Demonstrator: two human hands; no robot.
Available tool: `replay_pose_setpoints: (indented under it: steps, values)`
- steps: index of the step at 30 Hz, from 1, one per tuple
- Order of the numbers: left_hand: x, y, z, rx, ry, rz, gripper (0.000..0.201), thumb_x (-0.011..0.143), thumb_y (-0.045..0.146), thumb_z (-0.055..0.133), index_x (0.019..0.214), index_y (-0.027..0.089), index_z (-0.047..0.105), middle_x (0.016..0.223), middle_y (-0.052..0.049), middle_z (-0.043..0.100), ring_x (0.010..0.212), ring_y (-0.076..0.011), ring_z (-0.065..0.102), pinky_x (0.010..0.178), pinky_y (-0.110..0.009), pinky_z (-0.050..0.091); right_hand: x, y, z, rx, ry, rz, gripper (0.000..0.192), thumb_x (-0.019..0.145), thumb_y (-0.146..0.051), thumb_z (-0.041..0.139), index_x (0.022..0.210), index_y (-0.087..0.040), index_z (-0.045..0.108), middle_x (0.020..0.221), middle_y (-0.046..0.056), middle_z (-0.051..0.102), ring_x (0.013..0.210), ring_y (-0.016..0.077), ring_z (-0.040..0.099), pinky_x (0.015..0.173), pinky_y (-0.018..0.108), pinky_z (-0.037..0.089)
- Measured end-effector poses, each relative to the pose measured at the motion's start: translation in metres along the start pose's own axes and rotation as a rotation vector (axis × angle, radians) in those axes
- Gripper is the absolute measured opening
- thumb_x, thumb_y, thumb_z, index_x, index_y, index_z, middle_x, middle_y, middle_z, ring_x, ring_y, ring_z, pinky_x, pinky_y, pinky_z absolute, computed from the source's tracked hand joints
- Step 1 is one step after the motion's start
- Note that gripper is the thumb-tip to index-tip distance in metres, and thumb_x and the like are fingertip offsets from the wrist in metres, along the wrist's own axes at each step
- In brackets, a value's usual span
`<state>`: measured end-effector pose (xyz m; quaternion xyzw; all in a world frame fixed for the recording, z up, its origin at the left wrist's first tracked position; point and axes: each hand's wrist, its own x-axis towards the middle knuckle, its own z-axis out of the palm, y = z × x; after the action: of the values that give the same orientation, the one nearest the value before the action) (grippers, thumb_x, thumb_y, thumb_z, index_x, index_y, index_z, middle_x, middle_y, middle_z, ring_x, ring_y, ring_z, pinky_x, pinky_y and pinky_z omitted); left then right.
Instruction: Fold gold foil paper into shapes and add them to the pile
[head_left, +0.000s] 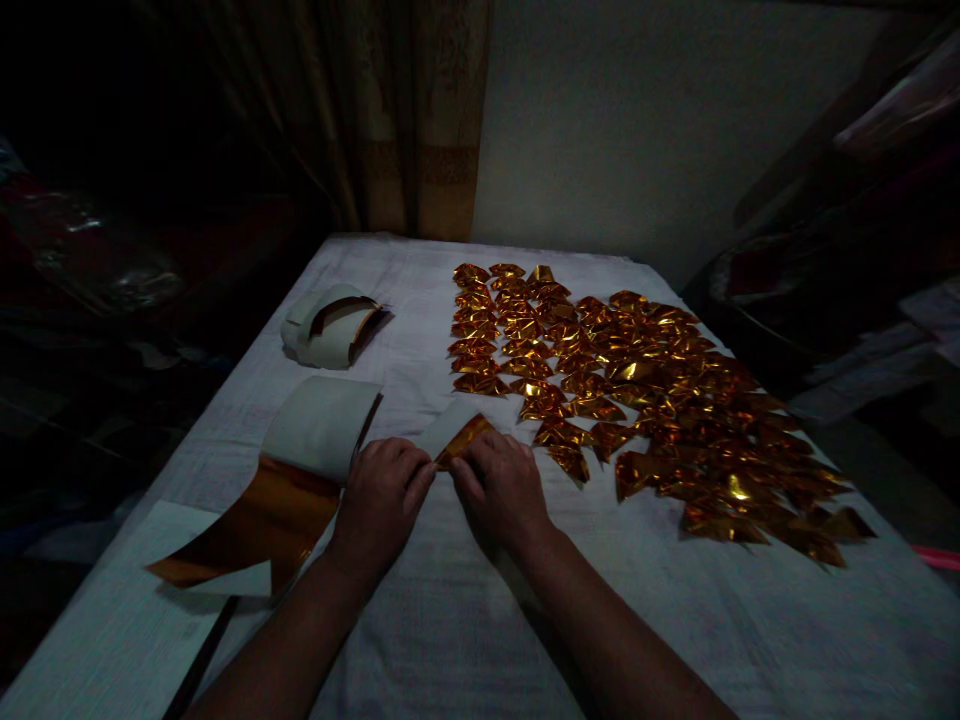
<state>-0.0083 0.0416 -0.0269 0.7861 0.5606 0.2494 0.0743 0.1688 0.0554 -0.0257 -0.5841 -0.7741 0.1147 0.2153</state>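
Between my two hands is a small sheet of gold foil paper (466, 438), white on one side and shiny gold on the other, partly folded over. My left hand (386, 490) pinches its left edge. Fingers of my right hand (501, 478) press its near right side. Just left of my left hand lies a curled stack of foil paper (319, 430), white side up, with a gold sheet (255, 530) sloping down from it. To the right, many folded gold foil pieces (574, 375) sit in rows that merge into a dense heap.
Another curled bundle of paper (330, 325) rests at the back left. A pale flat board or box (127, 600) lies at the front left. Behind the white-covered table (405, 270) hang a curtain (420, 120) and a bare wall (600, 130). Dark clutter flanks both sides.
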Motion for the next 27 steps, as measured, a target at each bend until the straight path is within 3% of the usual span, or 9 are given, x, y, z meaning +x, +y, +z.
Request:
replay_pose_setpoints:
  steps: [27]
  values:
    - [0.0052, 0.0063, 0.0037, 0.088, 0.057, -0.05, 0.016, 0.093, 0.026, 0.061, 0.079, 0.021, 0.055, 0.084, -0.003, 0.061, 0.086, -0.0236, 0.054, 0.082, -0.038, 0.04, 0.0019, -0.0027, 0.008, -0.117, 0.052, -0.015, 0.011, 0.093, -0.027, 0.063, 0.084, -0.021, 0.061, 0.088, 0.005, 0.066, 0.087, 0.0224, 0.057, 0.074, 0.034, 0.031]
